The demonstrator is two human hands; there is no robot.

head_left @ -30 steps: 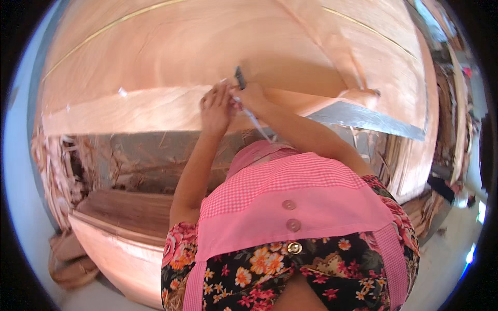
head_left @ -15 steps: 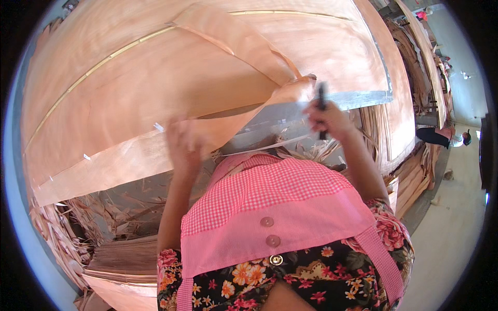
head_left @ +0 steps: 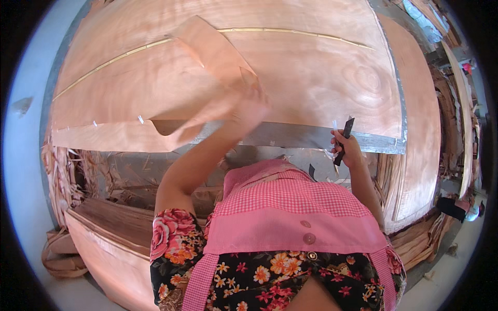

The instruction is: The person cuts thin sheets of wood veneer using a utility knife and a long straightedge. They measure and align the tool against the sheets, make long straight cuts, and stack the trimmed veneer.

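My left hand (head_left: 250, 111), blurred by motion, is at a folded strip of veneer (head_left: 212, 52) lying over a large veneer sheet (head_left: 321, 78); whether its fingers grip the strip is unclear. My right hand (head_left: 344, 145) is closed round a black flat cutting tool (head_left: 348, 127) near the sheet's front edge, with a small white tape piece (head_left: 335, 125) by its fingers. A thin pale slat (head_left: 327, 36) lies across the sheet. Small white tape pieces (head_left: 140, 119) sit along the left front seam. A grey metal strip (head_left: 285, 136) shows at the front edge.
Stacks of veneer (head_left: 109, 228) and crumpled scraps (head_left: 54, 171) lie below the table's left front. More sheets (head_left: 417, 103) and piles (head_left: 448, 109) stand to the right. A person (head_left: 456, 207) in dark and light clothing is at the far right.
My left hand has swept right and forward to the folded strip, and the front flap has lifted. My right hand, still on the black tool, has moved right, apart from my left.
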